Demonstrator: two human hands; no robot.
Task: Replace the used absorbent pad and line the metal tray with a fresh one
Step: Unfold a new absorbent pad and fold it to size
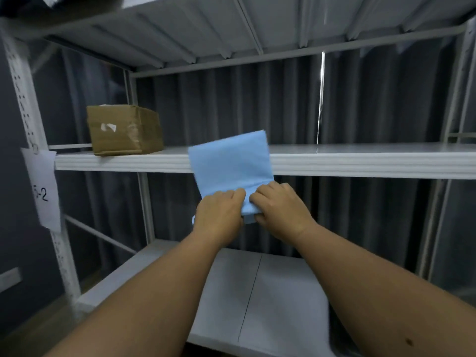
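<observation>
We hold the folded blue pad (230, 163) upright in front of the middle shelf (360, 161) of a white metal rack. Our left hand (219, 215) and right hand (280, 210) sit side by side, nearly touching, and each pinches the pad's lower edge with curled fingers. The pad's upper part overlaps the shelf's front lip. On that shelf, to the left of the pad, sits a taped cardboard box (123, 128). Further left of the shelf, a paper label (43, 189) hangs on the rack's upright.
</observation>
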